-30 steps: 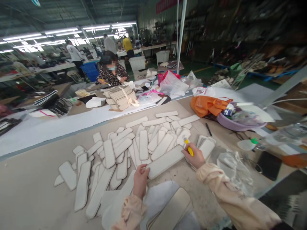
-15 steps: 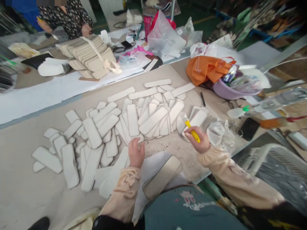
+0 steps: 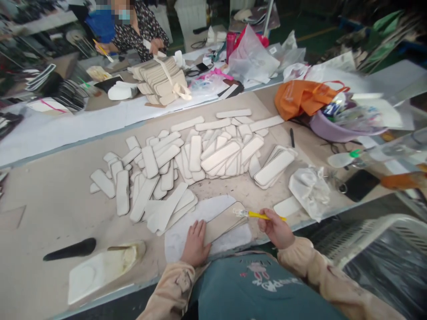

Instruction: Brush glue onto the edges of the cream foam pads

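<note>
My right hand point(image 3: 276, 229) is closed round the yellow handle of a brush point(image 3: 256, 215). The pale bristles touch or hover just over the far end of a beige rounded strip point(image 3: 218, 224); I cannot tell which. Beneath that strip the edge of at least one more shows, and both lie on a white paper sheet point(image 3: 175, 242) at the table's near edge. My left hand point(image 3: 196, 243) rests flat at the strip's left end, fingers stretched out. Beyond the paper spreads a heap of white rounded strips point(image 3: 167, 162), with a neater stack point(image 3: 275, 166) to its right.
At front left are a cut-open white container point(image 3: 95, 273) and a black pointed tool point(image 3: 70, 250). A white crumpled bag point(image 3: 308, 189), a phone point(image 3: 361, 184) and a lilac basin point(image 3: 336, 131) stand right. Across the table a person point(image 3: 142, 33) holds a yellow-handled brush.
My left hand has come down from the heap's edge onto the beige strip. The brush has moved from beside the neat stack down to the strip. The view has shifted, showing more at left.
</note>
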Motion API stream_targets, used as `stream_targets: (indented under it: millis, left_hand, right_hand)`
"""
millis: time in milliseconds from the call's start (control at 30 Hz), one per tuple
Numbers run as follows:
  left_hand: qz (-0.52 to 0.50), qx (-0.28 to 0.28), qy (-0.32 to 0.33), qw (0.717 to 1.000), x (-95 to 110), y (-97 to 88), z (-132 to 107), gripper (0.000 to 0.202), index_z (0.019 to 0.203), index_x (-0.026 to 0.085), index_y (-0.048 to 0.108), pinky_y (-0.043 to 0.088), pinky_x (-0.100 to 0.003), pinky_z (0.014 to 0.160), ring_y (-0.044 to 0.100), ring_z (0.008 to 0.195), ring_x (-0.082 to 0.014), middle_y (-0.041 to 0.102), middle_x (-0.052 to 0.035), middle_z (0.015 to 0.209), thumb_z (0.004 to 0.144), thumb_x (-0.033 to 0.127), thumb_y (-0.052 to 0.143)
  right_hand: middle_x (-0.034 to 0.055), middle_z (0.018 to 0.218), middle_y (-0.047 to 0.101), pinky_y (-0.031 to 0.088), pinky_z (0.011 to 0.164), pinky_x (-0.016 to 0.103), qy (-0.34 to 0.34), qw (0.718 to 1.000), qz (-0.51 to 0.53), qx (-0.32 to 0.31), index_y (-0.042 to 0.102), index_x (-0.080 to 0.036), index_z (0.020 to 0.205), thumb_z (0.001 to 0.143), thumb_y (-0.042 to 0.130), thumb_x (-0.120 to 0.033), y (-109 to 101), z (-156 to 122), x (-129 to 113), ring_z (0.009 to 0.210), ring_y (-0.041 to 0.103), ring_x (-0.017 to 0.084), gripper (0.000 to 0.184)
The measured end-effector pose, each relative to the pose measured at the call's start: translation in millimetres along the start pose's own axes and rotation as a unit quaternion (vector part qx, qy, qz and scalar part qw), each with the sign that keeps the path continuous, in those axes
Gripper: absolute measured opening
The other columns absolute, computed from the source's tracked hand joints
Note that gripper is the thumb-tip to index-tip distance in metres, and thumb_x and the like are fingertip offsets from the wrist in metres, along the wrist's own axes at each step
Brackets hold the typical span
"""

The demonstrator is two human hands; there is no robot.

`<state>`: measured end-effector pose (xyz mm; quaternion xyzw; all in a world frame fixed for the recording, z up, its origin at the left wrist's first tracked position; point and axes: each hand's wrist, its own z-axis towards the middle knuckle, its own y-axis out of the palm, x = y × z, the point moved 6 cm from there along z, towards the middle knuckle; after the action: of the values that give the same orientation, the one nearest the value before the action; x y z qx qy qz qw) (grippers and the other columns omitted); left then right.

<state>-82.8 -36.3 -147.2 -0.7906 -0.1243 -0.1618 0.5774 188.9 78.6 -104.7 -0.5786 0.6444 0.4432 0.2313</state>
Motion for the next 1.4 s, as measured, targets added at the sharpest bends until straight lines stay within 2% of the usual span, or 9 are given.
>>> stream_targets:
  millis: [367, 567, 633, 733, 833, 1000, 1133, 1233, 1400]
  left_hand:
    - [-0.046, 0.101, -0.017, 0.994, 1, -7.2, -22, 0.060, 0.132, 0.019, 0.040, 0.033, -0.048, 0.103, 0.037, 0.125, -0.0281, 0.044, -0.0129, 0.132, 0.076, 0.029, 0.056]
    - [-0.052, 0.214, 0.016, 0.975, -13, 2.9, -56, 0.027, 0.108, 0.018, 0.059, 0.045, -0.041, 0.090, 0.050, 0.104, -0.0215, 0.054, -0.0120, 0.111, 0.086, 0.019, 0.042]
    - [-0.054, 0.234, 0.060, 0.969, -15, 4.7, -58, 0.026, 0.107, 0.018, 0.059, 0.046, -0.040, 0.087, 0.050, 0.100, -0.0206, 0.054, -0.0110, 0.108, 0.086, 0.015, 0.043]
    - [-0.053, 0.248, 0.125, 0.959, -16, 5.1, -54, 0.028, 0.108, 0.018, 0.058, 0.048, -0.040, 0.084, 0.050, 0.097, -0.0207, 0.056, -0.0102, 0.106, 0.085, 0.011, 0.044]
    - [-0.060, 0.244, 0.168, 0.953, -19, 6.1, -51, 0.031, 0.111, 0.017, 0.057, 0.048, -0.040, 0.083, 0.049, 0.097, -0.0214, 0.057, -0.0103, 0.106, 0.084, 0.009, 0.045]
    - [-0.074, 0.236, 0.196, 0.949, -29, 12.2, -51, 0.036, 0.114, 0.016, 0.056, 0.049, -0.039, 0.084, 0.048, 0.099, -0.0218, 0.057, -0.0114, 0.107, 0.082, 0.004, 0.043]
    - [-0.088, 0.248, 0.207, 0.942, -36, 16.8, -50, 0.038, 0.114, 0.017, 0.057, 0.049, -0.038, 0.084, 0.050, 0.100, -0.0217, 0.058, -0.0112, 0.107, 0.081, 0.002, 0.042]
    - [-0.099, 0.250, 0.211, 0.940, -38, 18.6, -50, 0.036, 0.111, 0.018, 0.059, 0.049, -0.038, 0.084, 0.052, 0.098, -0.0206, 0.059, -0.0105, 0.105, 0.082, 0.003, 0.042]
    - [-0.134, 0.250, 0.188, 0.940, -40, 17.3, -49, 0.027, 0.103, 0.017, 0.061, 0.049, -0.036, 0.083, 0.054, 0.095, -0.0185, 0.060, -0.0090, 0.101, 0.084, 0.007, 0.045]
  right_hand:
    - [-0.0050, 0.048, 0.044, 0.035, 0.044, 0.025, -0.064, 0.993, -0.094, -0.031, 0.053, -0.022, 0.079, 0.084, 0.048, -0.050, -14, -31, 9, 0.044, 0.043, 0.013, 0.029]
    - [-0.0046, 0.055, 0.051, 0.042, 0.053, 0.026, -0.135, 0.951, -0.266, -0.079, 0.054, -0.022, 0.094, 0.089, 0.044, -0.043, 23, -47, 9, 0.051, 0.050, 0.014, 0.024]
    - [-0.0012, 0.065, 0.059, 0.045, 0.062, 0.027, -0.213, 0.896, -0.375, -0.111, 0.054, -0.022, 0.101, 0.090, 0.043, -0.038, 46, -51, 9, 0.061, 0.057, 0.015, 0.022]
    - [0.0061, 0.083, 0.065, 0.044, 0.072, 0.030, -0.340, 0.746, -0.558, -0.132, 0.059, -0.019, 0.101, 0.090, 0.043, -0.029, 78, -59, 13, 0.078, 0.059, 0.019, 0.022]
    - [0.0072, 0.075, 0.063, 0.040, 0.068, 0.029, -0.354, 0.613, -0.701, -0.087, 0.062, -0.017, 0.098, 0.089, 0.042, -0.022, 90, -58, 21, 0.076, 0.057, 0.020, 0.022]
    - [0.0072, 0.071, 0.060, 0.034, 0.057, 0.027, -0.270, 0.530, -0.804, -0.028, 0.061, -0.017, 0.089, 0.085, 0.047, -0.017, 99, -48, 34, 0.071, 0.055, 0.019, 0.014]
    - [0.0084, 0.070, 0.060, 0.034, 0.056, 0.027, -0.258, 0.529, -0.803, -0.098, 0.059, -0.014, 0.081, 0.083, 0.048, -0.015, 126, -46, 61, 0.069, 0.054, 0.019, 0.011]
    - [0.0083, 0.070, 0.060, 0.038, 0.060, 0.028, -0.302, 0.562, -0.749, -0.178, 0.059, -0.014, 0.082, 0.085, 0.045, -0.018, 154, -55, 79, 0.070, 0.055, 0.019, 0.015]
    - [0.0055, 0.080, 0.065, 0.044, 0.071, 0.027, -0.273, 0.746, -0.578, -0.188, 0.060, -0.017, 0.095, 0.089, 0.042, -0.025, 176, -59, 84, 0.075, 0.059, 0.016, 0.021]
